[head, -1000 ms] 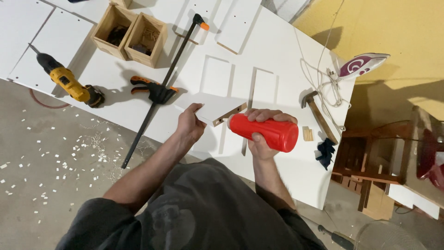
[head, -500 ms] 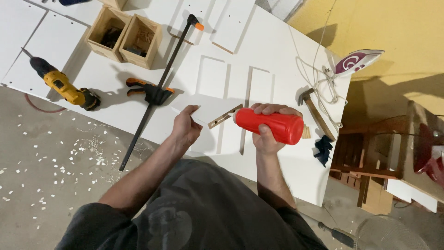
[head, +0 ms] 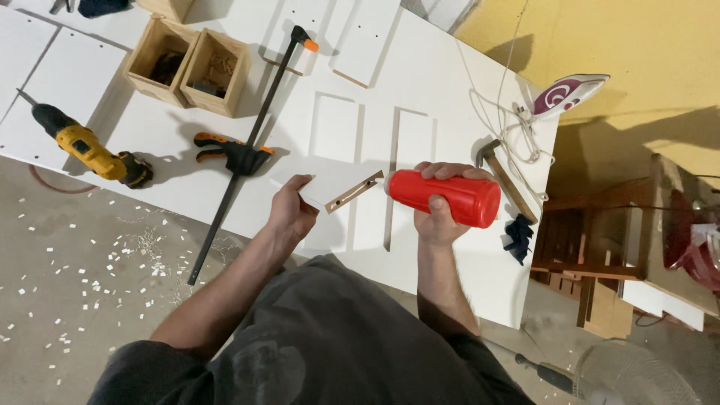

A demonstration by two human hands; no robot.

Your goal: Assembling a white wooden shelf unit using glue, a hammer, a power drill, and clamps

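Here the red bottle [head: 450, 198] lies on its side in the right hand [head: 439, 217], just right of the picture's middle, held above the white bench [head: 450, 82]. The right grip is wrapped tight around the bottle, fingers over the top and thumb beneath. The bottle's nozzle points toward 9 o'clock and meets the bare brown edge of a small white panel [head: 330, 184]. The left hand [head: 291, 214] holds that panel at its 8 o'clock corner, its grip pinched on the board with the thumb on top. The panel sits tilted, its raw edge facing the bottle.

At 12 o'clock from the hands, two more white panels [head: 336, 127] lie flat on the bench side by side, and another lies farther up near the top edge. At 9 o'clock from the panel, a long black bar clamp [head: 244, 154] with orange handles runs slantwise across the bench and past its front edge. Farther toward 9 o'clock rests a yellow drill [head: 86, 148]. At 10 o'clock stand two open wooden boxes [head: 187, 67]. At 3 o'clock from the bottle lies a hammer [head: 506, 178], with a dark cloth [head: 517, 234] just below it. At 1 o'clock a clothes iron [head: 566, 94] sits at the bench's far corner, its white cord [head: 495, 120] looped beside it. White chips litter the floor [head: 75, 277] at 8 o'clock.
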